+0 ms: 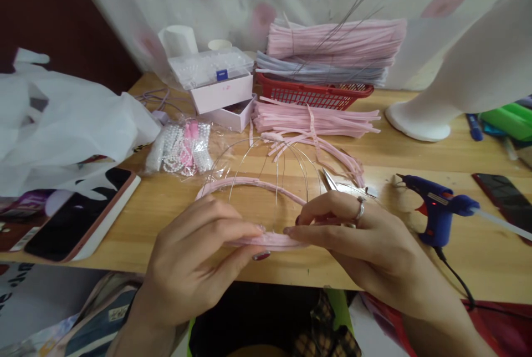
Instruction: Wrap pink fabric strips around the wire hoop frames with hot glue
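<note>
A dome-shaped wire frame (277, 179) has a ring wrapped in pink fuzzy strip (274, 240) around its base. Thin bare wires curve up from the ring to a pink-wrapped top. My left hand (195, 257) pinches the near side of the ring between thumb and fingers. Close to its right, my right hand (361, 246), with a ring on one finger, pinches the same band. A short stretch of pink band shows between the fingertips. Scissors (330, 179) lie just beyond my right hand, their handles hidden behind it.
A blue glue gun (436, 204) with a lit red light lies at right, its cord running off the front edge. Pink strip bundles (311, 118), a red basket (320, 96), boxes (222, 91) and bagged pearl beads (185, 146) stand behind. A phone (83, 215) lies left; a white stand (419, 121) is back right.
</note>
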The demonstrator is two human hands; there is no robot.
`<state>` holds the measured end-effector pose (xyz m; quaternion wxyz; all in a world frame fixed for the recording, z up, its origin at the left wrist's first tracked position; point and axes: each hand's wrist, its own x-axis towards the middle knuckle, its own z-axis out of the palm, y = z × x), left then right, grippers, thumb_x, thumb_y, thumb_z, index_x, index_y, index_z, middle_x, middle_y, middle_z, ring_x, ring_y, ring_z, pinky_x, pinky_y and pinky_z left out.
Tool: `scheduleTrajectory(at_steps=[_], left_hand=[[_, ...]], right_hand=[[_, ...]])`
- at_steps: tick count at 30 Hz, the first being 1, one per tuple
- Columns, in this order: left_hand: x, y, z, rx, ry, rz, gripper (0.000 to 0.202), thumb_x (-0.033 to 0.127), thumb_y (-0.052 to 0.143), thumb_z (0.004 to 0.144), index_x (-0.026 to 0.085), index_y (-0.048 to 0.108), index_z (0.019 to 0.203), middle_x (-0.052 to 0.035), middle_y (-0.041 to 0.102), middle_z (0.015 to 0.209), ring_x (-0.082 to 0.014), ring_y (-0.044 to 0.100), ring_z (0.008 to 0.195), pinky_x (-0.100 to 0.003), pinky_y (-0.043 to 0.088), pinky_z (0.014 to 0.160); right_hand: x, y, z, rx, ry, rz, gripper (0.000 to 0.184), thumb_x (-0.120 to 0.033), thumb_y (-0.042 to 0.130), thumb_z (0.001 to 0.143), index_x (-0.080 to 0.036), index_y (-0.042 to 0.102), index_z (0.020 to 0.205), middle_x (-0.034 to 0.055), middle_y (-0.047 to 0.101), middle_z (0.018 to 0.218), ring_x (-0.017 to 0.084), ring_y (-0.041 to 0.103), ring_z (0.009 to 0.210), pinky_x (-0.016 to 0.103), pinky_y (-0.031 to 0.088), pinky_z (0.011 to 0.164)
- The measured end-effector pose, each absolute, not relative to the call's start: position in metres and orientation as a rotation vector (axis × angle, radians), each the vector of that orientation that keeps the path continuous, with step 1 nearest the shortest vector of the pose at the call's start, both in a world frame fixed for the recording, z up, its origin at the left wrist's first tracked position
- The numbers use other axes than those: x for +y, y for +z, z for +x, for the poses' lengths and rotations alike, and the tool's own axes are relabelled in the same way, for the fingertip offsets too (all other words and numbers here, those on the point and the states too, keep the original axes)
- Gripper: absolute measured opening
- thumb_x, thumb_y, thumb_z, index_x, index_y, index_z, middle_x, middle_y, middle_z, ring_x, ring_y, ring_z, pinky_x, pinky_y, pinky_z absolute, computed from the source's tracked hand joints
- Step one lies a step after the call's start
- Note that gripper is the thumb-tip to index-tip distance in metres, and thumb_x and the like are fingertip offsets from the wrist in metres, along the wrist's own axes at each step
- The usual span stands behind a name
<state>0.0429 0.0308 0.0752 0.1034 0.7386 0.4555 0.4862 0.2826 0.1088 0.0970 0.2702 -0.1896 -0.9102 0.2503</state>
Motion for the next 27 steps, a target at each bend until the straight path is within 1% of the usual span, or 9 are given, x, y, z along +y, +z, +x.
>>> scheduleTrajectory(at_steps=[5,9,16,18,22,24,27], left_hand=[[0.032,0.077,0.040,1.339,1.391,2.212,0.018,0.005,0.076,0.084,0.015,0.069,0.098,0.0011,0.067,0.085,-0.0108,0.062,0.079,-0.025,0.053,0.073],[0.033,0.080,0.039,1.348,1.346,2.233,0.018,0.007,0.077,0.084,0.016,0.069,0.097,0.0010,0.066,0.085,-0.0115,0.062,0.079,-0.026,0.052,0.074],[0.036,0.082,0.039,1.313,1.344,2.261,0.012,0.005,0.070,0.088,0.016,0.068,0.090,0.0009,0.064,0.082,-0.0112,0.060,0.077,-0.026,0.051,0.073],[0.036,0.082,0.039,1.322,1.343,2.241,0.011,0.006,0.070,0.088,0.017,0.068,0.090,0.0005,0.063,0.082,-0.0117,0.060,0.077,-0.027,0.051,0.072],[0.038,0.080,0.039,1.326,1.364,2.201,0.011,0.009,0.071,0.088,0.019,0.067,0.089,0.0002,0.064,0.082,-0.0134,0.062,0.076,-0.028,0.050,0.069],[0.040,0.080,0.040,1.319,1.376,2.208,0.012,0.008,0.071,0.087,0.019,0.068,0.089,0.0003,0.065,0.081,-0.0140,0.062,0.076,-0.028,0.050,0.067],[0.042,0.081,0.041,1.324,1.410,2.231,0.015,0.006,0.071,0.086,0.020,0.068,0.088,0.0007,0.065,0.079,-0.0142,0.063,0.073,-0.028,0.050,0.065]], right_hand=[[0.113,0.096,0.281,-2.436,0.677,-0.485,0.043,0.006,0.046,0.091,-0.018,0.074,0.113,0.0045,0.068,0.100,0.010,0.065,0.085,0.020,0.050,0.070],[0.113,0.094,0.282,-2.436,0.701,-0.443,0.044,0.006,0.047,0.091,-0.020,0.074,0.115,0.0044,0.068,0.102,0.010,0.065,0.085,0.020,0.050,0.070],[0.112,0.094,0.280,-2.415,0.675,-0.464,0.032,0.002,0.053,0.094,-0.015,0.071,0.115,0.0061,0.069,0.103,0.011,0.066,0.093,0.021,0.053,0.079],[0.113,0.093,0.280,-2.414,0.681,-0.445,0.035,0.003,0.051,0.094,-0.016,0.071,0.114,0.0062,0.069,0.103,0.011,0.066,0.093,0.021,0.053,0.079],[0.113,0.089,0.283,-2.461,0.644,-0.439,0.045,0.006,0.044,0.092,-0.019,0.071,0.119,0.0073,0.069,0.108,0.014,0.066,0.095,0.026,0.054,0.077],[0.113,0.089,0.285,-2.480,0.614,-0.445,0.047,0.006,0.043,0.091,-0.020,0.070,0.119,0.0077,0.069,0.108,0.016,0.066,0.094,0.028,0.055,0.076],[0.112,0.092,0.284,-2.488,0.587,-0.460,0.049,0.007,0.043,0.090,-0.020,0.071,0.119,0.0081,0.070,0.108,0.016,0.067,0.093,0.029,0.056,0.074]])
